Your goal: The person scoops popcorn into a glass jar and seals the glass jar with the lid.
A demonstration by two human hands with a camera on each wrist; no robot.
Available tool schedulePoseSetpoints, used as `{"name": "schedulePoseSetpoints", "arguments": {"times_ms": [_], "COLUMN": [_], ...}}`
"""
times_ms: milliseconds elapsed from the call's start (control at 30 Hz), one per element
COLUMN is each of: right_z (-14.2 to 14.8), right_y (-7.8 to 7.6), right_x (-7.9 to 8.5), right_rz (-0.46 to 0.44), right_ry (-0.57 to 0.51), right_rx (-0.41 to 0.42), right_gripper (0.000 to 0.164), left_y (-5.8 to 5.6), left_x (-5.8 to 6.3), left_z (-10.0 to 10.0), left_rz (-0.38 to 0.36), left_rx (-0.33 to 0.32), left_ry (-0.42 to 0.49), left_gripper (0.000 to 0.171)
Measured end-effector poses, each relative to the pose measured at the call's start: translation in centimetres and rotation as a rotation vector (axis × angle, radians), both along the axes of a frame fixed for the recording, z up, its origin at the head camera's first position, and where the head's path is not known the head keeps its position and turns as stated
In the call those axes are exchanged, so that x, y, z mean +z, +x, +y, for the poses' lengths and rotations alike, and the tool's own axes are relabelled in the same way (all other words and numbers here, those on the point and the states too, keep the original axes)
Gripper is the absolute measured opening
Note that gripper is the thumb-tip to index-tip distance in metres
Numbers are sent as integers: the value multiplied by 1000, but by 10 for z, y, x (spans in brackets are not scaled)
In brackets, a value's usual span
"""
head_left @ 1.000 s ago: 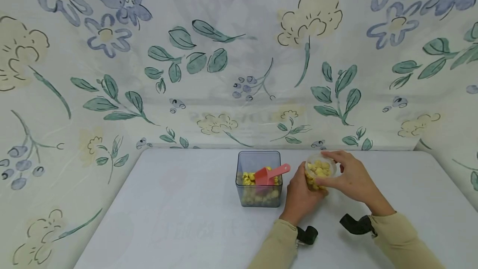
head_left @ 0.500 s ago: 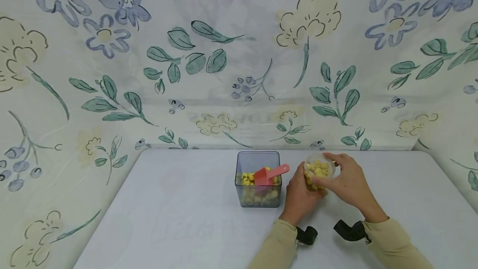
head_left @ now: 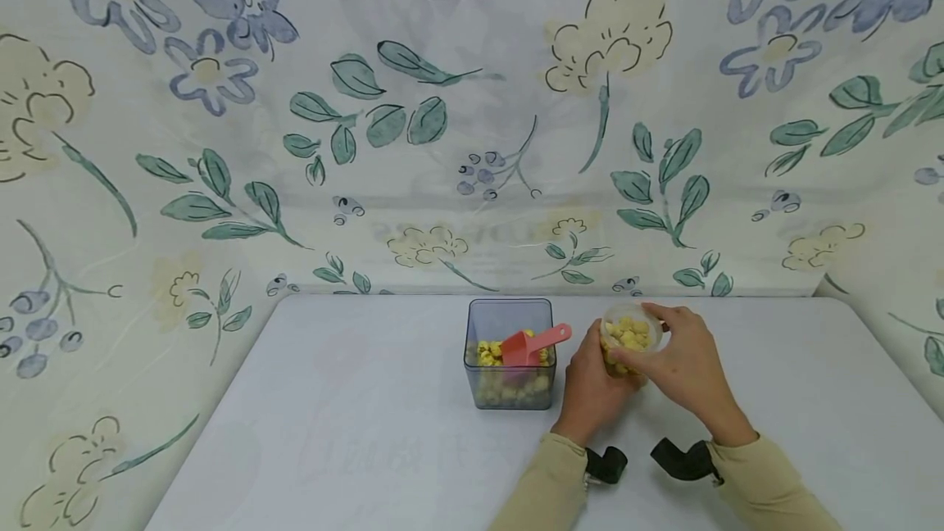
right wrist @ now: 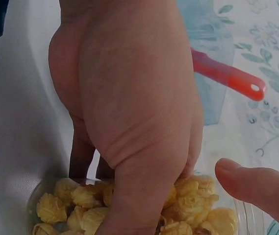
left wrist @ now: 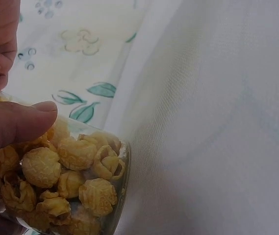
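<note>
A clear plastic jar (head_left: 630, 333) full of yellow popcorn (left wrist: 41, 166) stands right of the box, its base close against the white table in the left wrist view. My left hand (head_left: 599, 383) grips the jar's side, with the thumb across the clear wall. At the round, clear top, my right hand (head_left: 689, 355) holds the rim between the thumb on the near side and fingers on the far side. The right thumb (right wrist: 249, 186) shows beside the rim in the right wrist view. Part of the jar is hidden behind both hands.
A bluish see-through box (head_left: 510, 388) partly filled with popcorn stands left of the hands. In it lies a pink scoop (head_left: 527, 347), its handle sticking out over the right rim. The white table (head_left: 354, 433) ends at a floral-printed backdrop (head_left: 442, 187).
My right wrist and forearm have swung left and a little down, while the right fingers stay at the jar's top. The left hand and jar keep nearly the same place.
</note>
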State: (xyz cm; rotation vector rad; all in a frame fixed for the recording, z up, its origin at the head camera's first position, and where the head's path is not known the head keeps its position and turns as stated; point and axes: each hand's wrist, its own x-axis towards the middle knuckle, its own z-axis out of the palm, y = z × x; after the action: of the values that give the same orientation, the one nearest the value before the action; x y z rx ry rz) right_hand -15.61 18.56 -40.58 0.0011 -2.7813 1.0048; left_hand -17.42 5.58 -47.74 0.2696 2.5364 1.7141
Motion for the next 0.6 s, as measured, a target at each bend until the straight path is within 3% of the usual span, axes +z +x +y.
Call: {"name": "schedulePoseSetpoints", "arguments": {"times_ms": [167, 367, 600], "right_z": [0, 13, 28], "right_y": [2, 0, -11], "right_x": [-1, -3, -10], "right_rz": [-15, -60, -49], "right_ry": [-39, -105, -164], "right_rx": [12, 99, 259], "right_gripper": [90, 106, 95], "left_y": [0, 0, 1], "left_x": [0, 3, 2], "left_z": [-1, 0, -1], "left_rz": [11, 44, 17], "left_rx": [-12, -15, 4], "left_ry": [19, 21, 7], "left_gripper": [81, 76, 82]}}
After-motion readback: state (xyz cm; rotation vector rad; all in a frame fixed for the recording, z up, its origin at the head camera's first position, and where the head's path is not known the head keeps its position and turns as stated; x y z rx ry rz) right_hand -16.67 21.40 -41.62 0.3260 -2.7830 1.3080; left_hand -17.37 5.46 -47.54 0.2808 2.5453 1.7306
